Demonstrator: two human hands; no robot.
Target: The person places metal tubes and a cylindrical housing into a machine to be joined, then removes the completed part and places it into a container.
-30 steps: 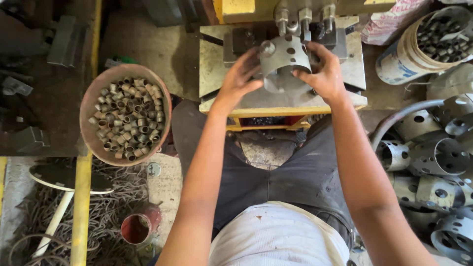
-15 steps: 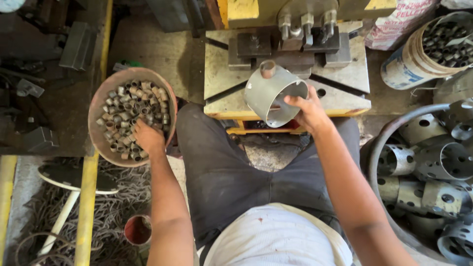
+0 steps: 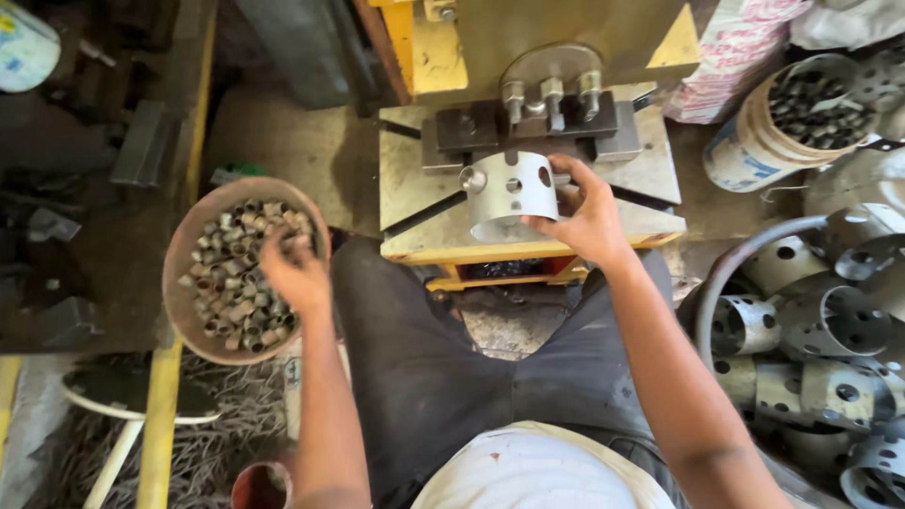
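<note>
My right hand (image 3: 580,212) grips a grey metal cylinder (image 3: 509,193) with round holes, holding it on the bed of a yellow press (image 3: 415,203), just below the dark clamp block (image 3: 471,127) with bolts. A small bush sticks out of the cylinder's left side. My left hand (image 3: 294,273) reaches into a round brown bowl (image 3: 184,250) full of several small metal bushes, fingers curled among them. Whether it has one pinched, I cannot tell.
At right a basket (image 3: 716,292) holds several more holed cylinders (image 3: 830,325). A bucket of small metal parts (image 3: 801,108) stands at the upper right. A white stool (image 3: 104,401), a small red cup (image 3: 259,485) and metal swarf lie at lower left. My legs sit under the press.
My left hand left the cylinder and went down into the bowl of bushes. My right hand turned the cylinder and brought it upright on the press bed.
</note>
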